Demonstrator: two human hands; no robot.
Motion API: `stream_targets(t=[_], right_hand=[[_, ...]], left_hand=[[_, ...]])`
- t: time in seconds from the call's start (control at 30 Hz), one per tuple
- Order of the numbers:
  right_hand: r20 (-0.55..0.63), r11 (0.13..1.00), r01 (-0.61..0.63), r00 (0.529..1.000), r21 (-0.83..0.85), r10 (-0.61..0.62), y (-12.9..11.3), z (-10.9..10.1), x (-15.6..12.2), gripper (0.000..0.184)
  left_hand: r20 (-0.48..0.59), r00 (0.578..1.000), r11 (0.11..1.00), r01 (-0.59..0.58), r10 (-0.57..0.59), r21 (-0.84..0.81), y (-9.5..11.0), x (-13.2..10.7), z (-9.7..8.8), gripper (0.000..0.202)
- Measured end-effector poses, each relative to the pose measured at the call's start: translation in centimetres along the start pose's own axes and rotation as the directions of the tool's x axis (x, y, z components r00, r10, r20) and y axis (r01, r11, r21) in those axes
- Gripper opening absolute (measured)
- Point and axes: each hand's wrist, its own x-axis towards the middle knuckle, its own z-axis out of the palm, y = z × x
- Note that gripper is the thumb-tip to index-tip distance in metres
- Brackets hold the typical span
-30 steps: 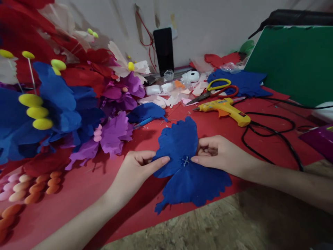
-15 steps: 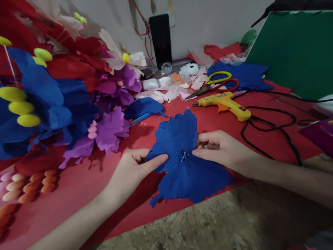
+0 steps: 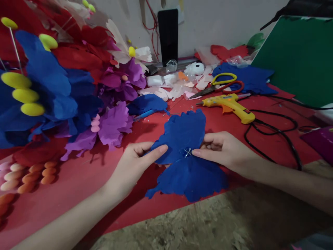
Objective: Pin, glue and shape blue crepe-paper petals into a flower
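Between my hands is a blue fabric butterfly (image 3: 187, 133) with scalloped wing edges, just above the red table surface (image 3: 104, 187). Thin crossed wires (image 3: 187, 152) show at its middle, over a shiny patch that looks like glue. My left hand (image 3: 139, 158) pinches the left edge of the upper wing part, thumb on top and fingers beneath. From the right, my right hand (image 3: 221, 149) grips the cloth close to the crossed wires, its thumb tip beside them. The fingertips under the cloth are hidden.
A yellow glue gun (image 3: 232, 104) with a black cord (image 3: 282, 146) lies to the right. Behind it are scissors (image 3: 218, 85) and a green board (image 3: 299, 62). Colourful fabric butterflies (image 3: 111, 121) crowd the left. A black phone (image 3: 168, 38) leans on the wall.
The whole view has shifted slightly, so the table things sit a little further right. The butterfly's lower wing part has swung a little leftward; both hands keep their grip.
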Motion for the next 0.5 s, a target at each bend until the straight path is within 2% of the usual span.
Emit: stream_targets(t=[0.17, 0.27, 0.5], right_hand=[[-0.021, 0.988, 0.011, 1.000, 0.151, -0.008, 0.0, 0.2, -0.3, 0.025], [-0.007, 0.989, 0.009, 1.000, 0.150, -0.008, 0.1, 0.5, -0.3, 0.026], [-0.004, 0.986, -0.003, 1.000, 0.170, 0.003, 0.2, 0.8, -0.3, 0.020]], left_hand=[[0.026, 1.000, 1.000, 0.006, -0.006, -0.008, 0.3, -0.1, 0.4, 0.016], [0.048, 0.999, 0.999, 0.024, -0.022, -0.028, 0.5, -0.2, 0.8, 0.016], [0.011, 0.998, 0.997, 0.068, -0.068, 0.021, 0.1, -0.5, 1.0, 0.010]])
